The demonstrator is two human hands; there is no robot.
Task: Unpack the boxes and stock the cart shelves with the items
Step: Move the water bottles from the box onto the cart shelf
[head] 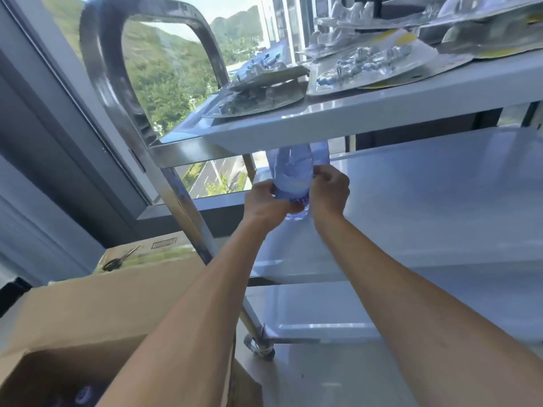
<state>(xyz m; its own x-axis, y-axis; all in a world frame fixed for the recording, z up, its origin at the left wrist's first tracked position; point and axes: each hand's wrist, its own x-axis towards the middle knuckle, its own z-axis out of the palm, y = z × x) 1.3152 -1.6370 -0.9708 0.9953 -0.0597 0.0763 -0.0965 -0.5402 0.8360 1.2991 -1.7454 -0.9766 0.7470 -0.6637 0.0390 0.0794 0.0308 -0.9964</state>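
Tipping is the main risk here: the cart (346, 113) has a low gap between its top shelf (367, 118) and middle shelf (426, 201), and the bottle (292, 174) held upright at that shelf's left front corner reaches right up under the top one, so its hidden cap could catch the edge and knock it out of the grip or off the corner. A second bottle (320, 151) stands just behind; a nudge could topple it, I judge. Blister packs (361, 66) already crowd the top shelf, some overhanging the rim, and a bump to the cart might slide them. The open box (97, 312) sits low on the left with more dark caps dimly visible inside, and scissors (120, 258) lie on another carton behind. Both hands clasp the bottle low down: the left hand (264, 202) wraps its fingers around the base, the right hand (330, 190) pinches the side with curled fingers. The bottle is clear, bluish plastic, ribbed, with a dark label near the bottom; it looks full and thin-walled, so likely heavy and easily squeezed.
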